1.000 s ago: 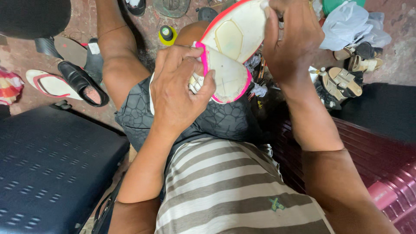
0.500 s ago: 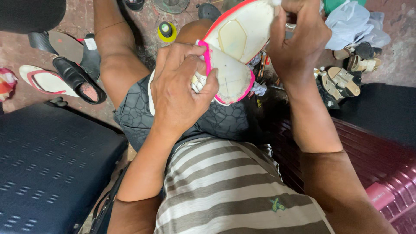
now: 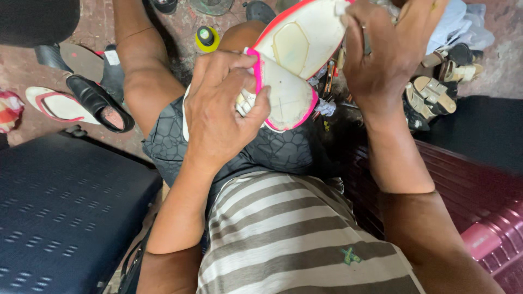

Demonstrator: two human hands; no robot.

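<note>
Since half a second ago the right hand (image 3: 389, 51) has climbed toward the top edge and slid right, now covering much of the pale plastic bag (image 3: 460, 27) behind it, while the left hand (image 3: 220, 111) has barely shifted. Its fingers curl tightly around the heel end of the shoe (image 3: 289, 95), a smooth, off-white, pink-edged sole turned upward over the lap. Above it the peeled outsole (image 3: 302, 38), a stiff white oval with a red rim and a yellowish glue patch, is pinched at its far end by the right fingers; what else they grip looks like a scrap of cloth, though the top edge cuts it off. On the gritty reddish floor lie a glossy black shoe (image 3: 101, 103) and strappy tan sandals (image 3: 433, 95).
</note>
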